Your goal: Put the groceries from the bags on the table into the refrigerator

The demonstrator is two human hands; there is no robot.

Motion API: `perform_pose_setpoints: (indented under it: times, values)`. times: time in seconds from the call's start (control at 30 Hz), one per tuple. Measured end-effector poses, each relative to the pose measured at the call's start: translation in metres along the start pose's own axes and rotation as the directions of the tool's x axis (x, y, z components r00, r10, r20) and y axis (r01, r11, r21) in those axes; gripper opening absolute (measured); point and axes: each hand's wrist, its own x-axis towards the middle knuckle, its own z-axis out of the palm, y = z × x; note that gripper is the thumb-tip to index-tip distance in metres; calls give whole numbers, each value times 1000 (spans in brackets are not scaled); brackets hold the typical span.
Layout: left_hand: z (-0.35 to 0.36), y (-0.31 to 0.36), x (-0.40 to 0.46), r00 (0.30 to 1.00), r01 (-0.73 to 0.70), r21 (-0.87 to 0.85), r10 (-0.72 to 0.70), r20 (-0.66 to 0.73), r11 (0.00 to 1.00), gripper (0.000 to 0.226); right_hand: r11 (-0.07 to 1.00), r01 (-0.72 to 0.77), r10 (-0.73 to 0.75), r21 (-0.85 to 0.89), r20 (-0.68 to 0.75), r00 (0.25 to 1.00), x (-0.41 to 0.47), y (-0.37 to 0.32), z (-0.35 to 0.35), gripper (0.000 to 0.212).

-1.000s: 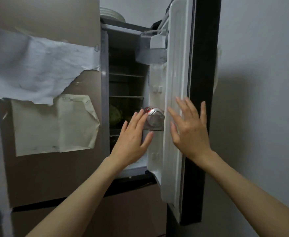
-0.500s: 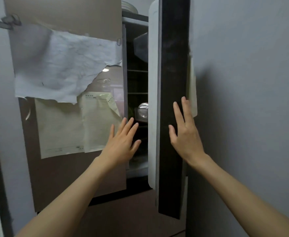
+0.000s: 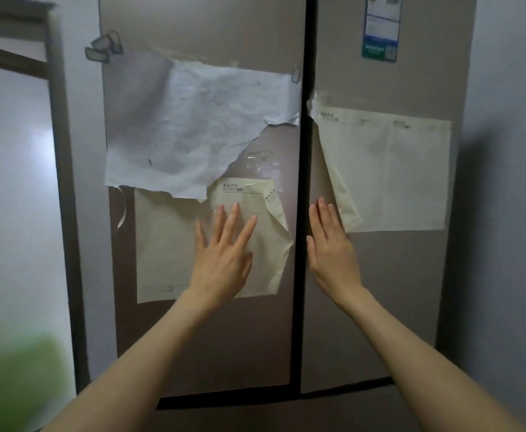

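Observation:
The brown two-door refrigerator (image 3: 389,291) fills the view with both upper doors closed. My left hand (image 3: 224,257) lies flat with spread fingers on the left door, over a cream paper sheet (image 3: 162,244) taped there. My right hand (image 3: 333,254) is flat with straight fingers against the right door, just right of the dark seam (image 3: 302,182) between the doors. Neither hand holds anything. No groceries or bags are in view.
A torn white paper (image 3: 193,126) and another cream sheet (image 3: 405,169) hang on the doors, with a blue-green label (image 3: 380,26) at the top right. A grey wall (image 3: 511,213) is to the right, a door frame (image 3: 59,151) to the left, a blurred green shape (image 3: 15,385) at lower left.
The right refrigerator door swung closed under my right hand, hiding the can and the shelves. My left hand moved from the opening onto the left door.

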Motion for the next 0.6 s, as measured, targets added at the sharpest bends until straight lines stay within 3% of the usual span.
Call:
perform_pose_setpoints:
  times: [0.17,0.33,0.5,0.6]
  values:
    - [34,-9,9,981,2,118,21,-194,993,59,994,103,-107,-36,-152,983,6,24,48,51]
    - [54,-15,12,928,4,225,81,-364,974,61,992,110,-121,-56,-236,964,8,27,66,60]
    - [51,-13,10,932,21,217,59,-357,976,60,999,48,-50,-23,-132,990,6,20,51,57]
    - [51,-11,10,935,25,233,60,-348,972,58,969,9,-7,248,-6,1000,-4,8,18,56]
